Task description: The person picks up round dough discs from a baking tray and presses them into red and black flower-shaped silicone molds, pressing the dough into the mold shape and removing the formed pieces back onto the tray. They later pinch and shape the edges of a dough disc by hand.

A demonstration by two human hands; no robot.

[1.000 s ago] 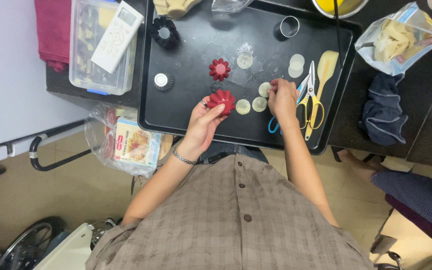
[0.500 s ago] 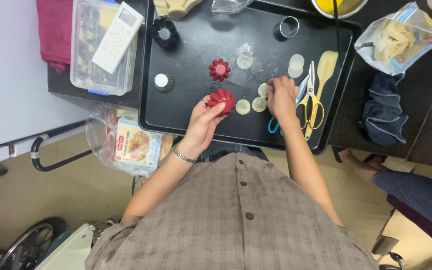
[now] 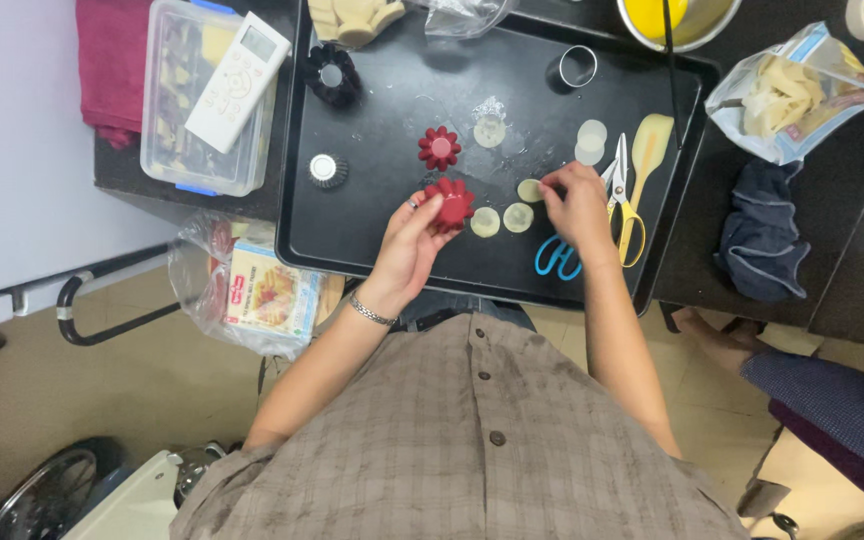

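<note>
Red fluted mould (image 3: 451, 203) in left hand's (image 3: 414, 245) closed grip, right hand (image 3: 577, 203) pinching dough disc (image 3: 529, 190).

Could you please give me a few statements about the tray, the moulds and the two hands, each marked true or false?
1. The left hand holds a red fluted mould. True.
2. The right hand holds the scissors. False: they lie on the black tray beside it, and its fingers reach a pale dough disc.
3. A second red mould sits on the tray. True.
4. The white remote control lies on the tray. False: it rests on the clear plastic box left of it.
5. A metal ring cutter stands on the tray. True.
</note>
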